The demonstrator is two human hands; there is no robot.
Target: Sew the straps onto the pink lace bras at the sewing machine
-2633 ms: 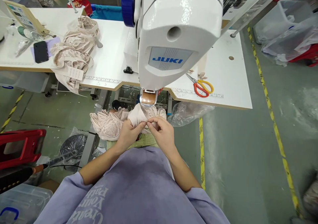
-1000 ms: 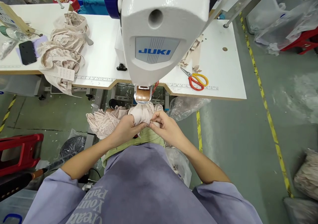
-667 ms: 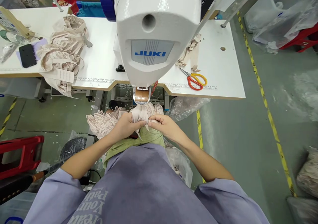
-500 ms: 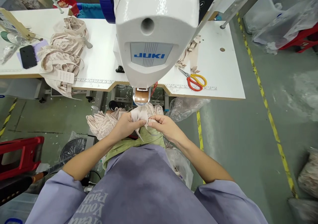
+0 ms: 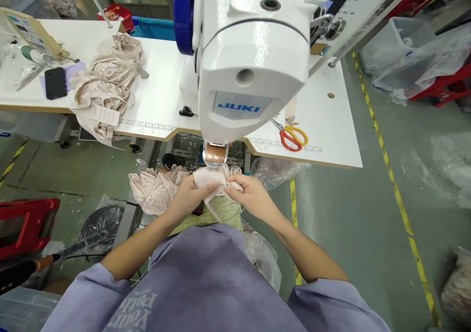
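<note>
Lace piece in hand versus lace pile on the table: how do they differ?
The lace piece is off the table, pinched by the left hand and right hand; the lace pile lies untouched on it. The lace piece is one bunch; the lace pile is larger, drooping over the edge. Both are beige lace.

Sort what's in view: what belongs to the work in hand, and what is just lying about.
In use: left hand and right hand, both pinching the beige cloth; lace garment bunched by the left hand; sewing machine just above.
Lying about: scissors, phone and garment pile on the table; plastic bag below its edge.
</note>
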